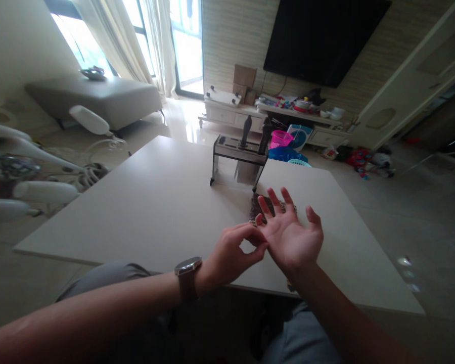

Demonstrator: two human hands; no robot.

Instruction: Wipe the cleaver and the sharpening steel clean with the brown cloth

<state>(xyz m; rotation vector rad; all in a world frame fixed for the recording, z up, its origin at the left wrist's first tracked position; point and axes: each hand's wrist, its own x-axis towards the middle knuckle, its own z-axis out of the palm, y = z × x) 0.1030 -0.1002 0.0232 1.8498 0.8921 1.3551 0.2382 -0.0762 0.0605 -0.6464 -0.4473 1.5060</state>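
Lower centre: your grey-trousered legs point(307, 338) show below the near edge of the bench point(136, 202). Your left hand point(227, 255), a dark-strapped watch point(188, 265) on its wrist, reaches in from lower left. Its grip: thumb and forefinger together in a ring, tips at the little-finger edge of your right palm; whether anything small lies between them, you cannot tell. Your right hand point(293, 242), right of centre, is palm up, grip apart, fingers spread and slightly curled. Just beyond and partly behind its fingers, a dark item with a patterned edge point(255, 206) lies on the bench; its kind is unclear. Farther, upper centre: a clear-sided stand point(231, 169) with dark handles point(246, 131) upright. Past the bench: a pink basket point(281, 138), then a low white cabinet point(227, 116); wall-mounted screen point(322, 40), upper right.
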